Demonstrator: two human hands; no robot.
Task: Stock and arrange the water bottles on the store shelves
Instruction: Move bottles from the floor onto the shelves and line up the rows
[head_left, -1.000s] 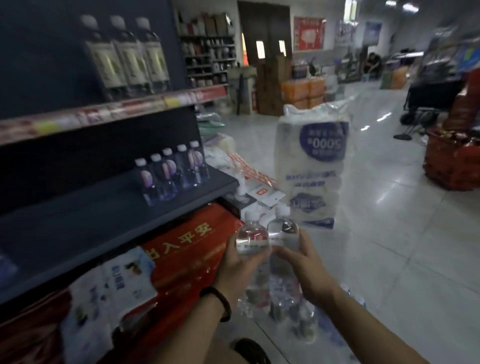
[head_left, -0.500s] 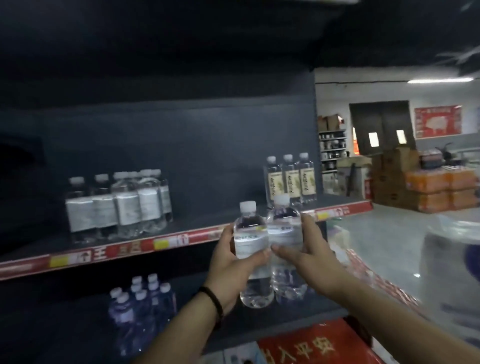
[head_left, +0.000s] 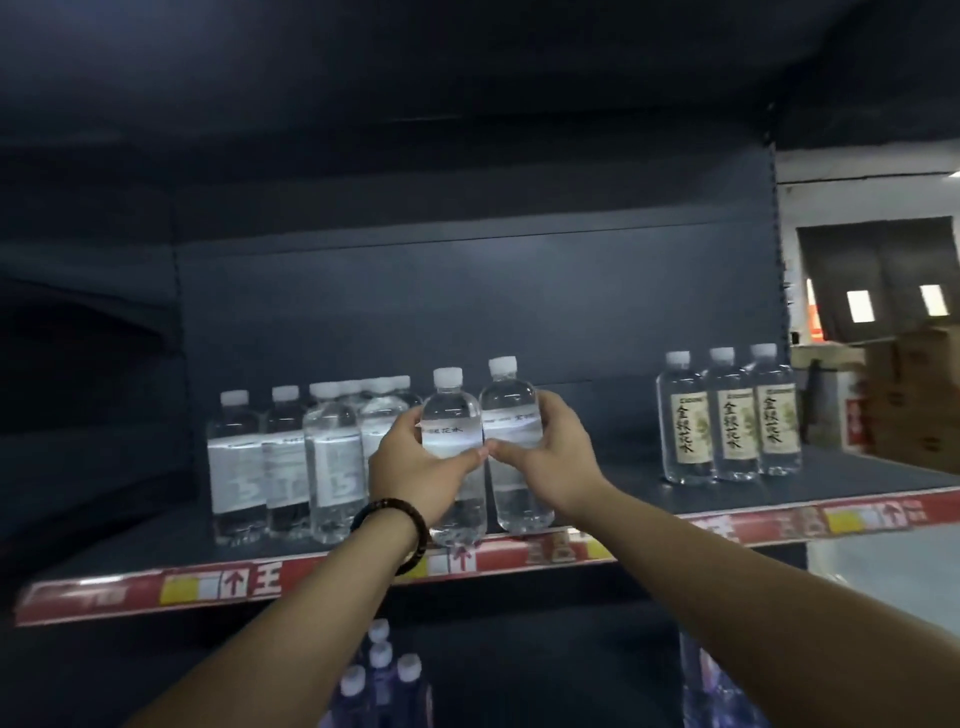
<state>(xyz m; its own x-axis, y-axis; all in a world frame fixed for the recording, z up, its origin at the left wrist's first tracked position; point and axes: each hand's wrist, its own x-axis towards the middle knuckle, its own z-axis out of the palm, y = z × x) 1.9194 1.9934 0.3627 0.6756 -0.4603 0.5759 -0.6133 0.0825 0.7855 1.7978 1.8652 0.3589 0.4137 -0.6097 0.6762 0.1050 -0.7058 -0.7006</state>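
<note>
Two bottles stand side by side in the person's grip, upright, at the front edge of the shelf (head_left: 675, 499). The left hand (head_left: 415, 467) wraps the left bottle (head_left: 451, 415) around its label, thumb across the front and fingers curled behind; a dark bead bracelet (head_left: 395, 525) sits on that wrist. The right hand (head_left: 550, 462) clasps the right bottle (head_left: 509, 405) the same way, and the two thumbs almost meet between the bottles. Both bottles are clear with white caps, their bases level with the red price strip (head_left: 260, 584); whether they rest on the shelf or hang just above it I cannot tell. Just left of them a cluster of like bottles (head_left: 291, 457) stands on the shelf, close to the left hand. Well to the right, three bottles with cream labels (head_left: 727, 421) stand in a row. Below, blue-tinted bottles (head_left: 379, 670) show on the lower shelf.
</note>
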